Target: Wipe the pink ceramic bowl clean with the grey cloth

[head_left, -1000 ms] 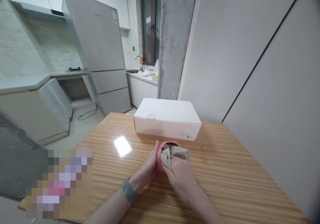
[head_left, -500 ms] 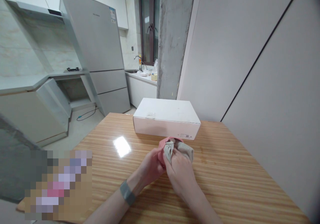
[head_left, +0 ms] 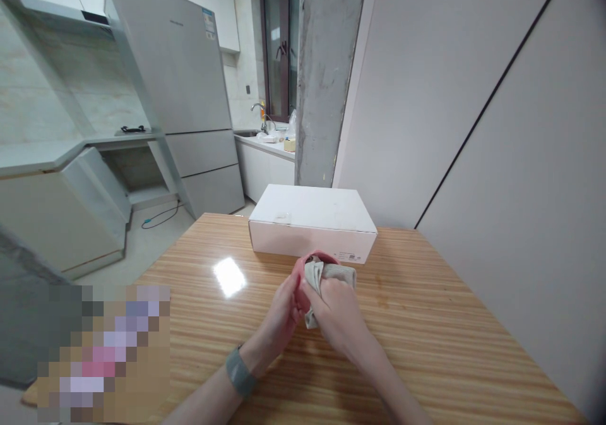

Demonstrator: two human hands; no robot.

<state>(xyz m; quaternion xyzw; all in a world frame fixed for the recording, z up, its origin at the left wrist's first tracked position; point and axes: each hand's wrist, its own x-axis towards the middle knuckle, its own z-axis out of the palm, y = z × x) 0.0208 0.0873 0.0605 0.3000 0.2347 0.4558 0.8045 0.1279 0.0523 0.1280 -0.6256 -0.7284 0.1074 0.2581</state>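
My left hand (head_left: 283, 311) grips the side of a pink rounded container (head_left: 315, 259), and most of its body is hidden by my fingers. A crumpled beige cloth (head_left: 329, 273) sits in its mouth and hangs out below, held under my right hand (head_left: 337, 311). The two hands are close together, on the table's near half. A white cardboard box (head_left: 312, 223) lies just beyond the container, not touching my hands. A grey band (head_left: 240, 372) circles my left wrist.
The wooden table (head_left: 426, 330) has a glare spot and a pixelated patch at its left. A concrete pillar (head_left: 322, 77) and pale wall stand behind it. At the back are a grey refrigerator (head_left: 175, 77) and a counter with a faucet (head_left: 258, 115).
My hands have shifted slightly left, and the cloth has been twisted, with a corner now hanging below my right hand. The whole view has tilted a little as my head moved.
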